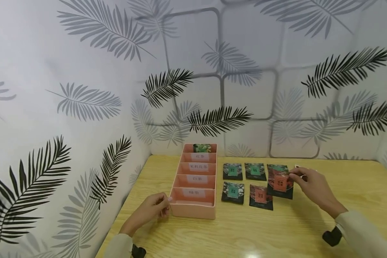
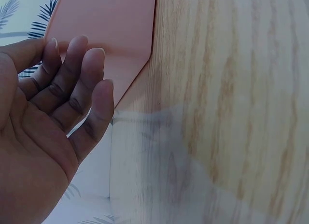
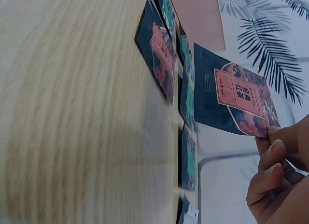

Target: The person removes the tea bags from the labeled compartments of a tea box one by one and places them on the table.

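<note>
My right hand [image 1: 314, 186] pinches a black tea bag packet [image 3: 236, 91] with a red label by its edge, raised above the table. In the head view it partly covers another packet behind it. My left hand [image 1: 151, 209] is at the near left corner of the pink divided box [image 1: 193, 211], thumb and fingertip on its rim, the other fingers bent beside its wall [image 2: 106, 21]. A flat packet with a red label [image 1: 261, 197] lies just left of the held one. Next to it is a packet with a teal label and white flowers [image 1: 233, 192].
Two green-labelled packets [image 1: 233, 171] [image 1: 255, 171] lie in the back row on the wooden table [image 1: 232, 233]. The box has labelled compartments; a green packet [image 1: 202, 148] stands in the farthest one. A leaf-patterned wall [image 1: 245, 136] rises behind the table and along its left side.
</note>
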### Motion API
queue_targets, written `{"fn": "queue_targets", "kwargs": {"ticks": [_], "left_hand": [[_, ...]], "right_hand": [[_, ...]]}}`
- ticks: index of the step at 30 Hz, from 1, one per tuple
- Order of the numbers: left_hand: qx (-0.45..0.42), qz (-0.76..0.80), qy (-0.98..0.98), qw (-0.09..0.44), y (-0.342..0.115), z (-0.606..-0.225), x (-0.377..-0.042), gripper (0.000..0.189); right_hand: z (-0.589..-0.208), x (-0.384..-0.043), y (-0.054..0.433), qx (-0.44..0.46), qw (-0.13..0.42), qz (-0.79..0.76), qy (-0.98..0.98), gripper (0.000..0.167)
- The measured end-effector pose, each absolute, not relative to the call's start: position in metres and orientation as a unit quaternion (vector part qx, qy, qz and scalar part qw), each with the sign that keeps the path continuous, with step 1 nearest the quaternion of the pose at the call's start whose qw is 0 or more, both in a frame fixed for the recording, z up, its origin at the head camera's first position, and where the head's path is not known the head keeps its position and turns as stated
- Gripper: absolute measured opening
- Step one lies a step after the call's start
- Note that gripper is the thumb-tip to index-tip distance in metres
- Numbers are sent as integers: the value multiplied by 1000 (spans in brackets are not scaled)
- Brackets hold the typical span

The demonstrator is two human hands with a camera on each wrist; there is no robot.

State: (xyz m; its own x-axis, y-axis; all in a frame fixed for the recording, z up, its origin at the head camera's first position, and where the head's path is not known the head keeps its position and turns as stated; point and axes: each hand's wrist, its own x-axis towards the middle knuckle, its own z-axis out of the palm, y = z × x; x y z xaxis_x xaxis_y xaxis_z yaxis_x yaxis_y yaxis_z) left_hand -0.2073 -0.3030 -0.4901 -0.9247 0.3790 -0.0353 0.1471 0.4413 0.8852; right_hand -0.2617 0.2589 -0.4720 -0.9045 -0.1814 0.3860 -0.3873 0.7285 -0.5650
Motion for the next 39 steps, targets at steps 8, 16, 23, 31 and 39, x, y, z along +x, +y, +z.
{"fn": "queue_targets", "kwargs": {"ticks": [8,16,23,31,39], "left_hand": [[154,504,843,111,-306,-485,-208,41],[148,505,843,110,-307,-487,-208,40],[146,510,840,109,-305,-488,-208,39],[147,516,836,115,-303,-489,-207,40],[154,515,834,120,-301,-490,-206,41]], "right_hand": [[-477,-261,275,126,115,323,-931,28],[-484,-264,281,112,67,311,-942,28],[-491,-268,285,116,60,297,-946,22],[-500,-270,289,108,41,305,-945,17],[-506,-273,295,99,24,306,-947,18]]}}
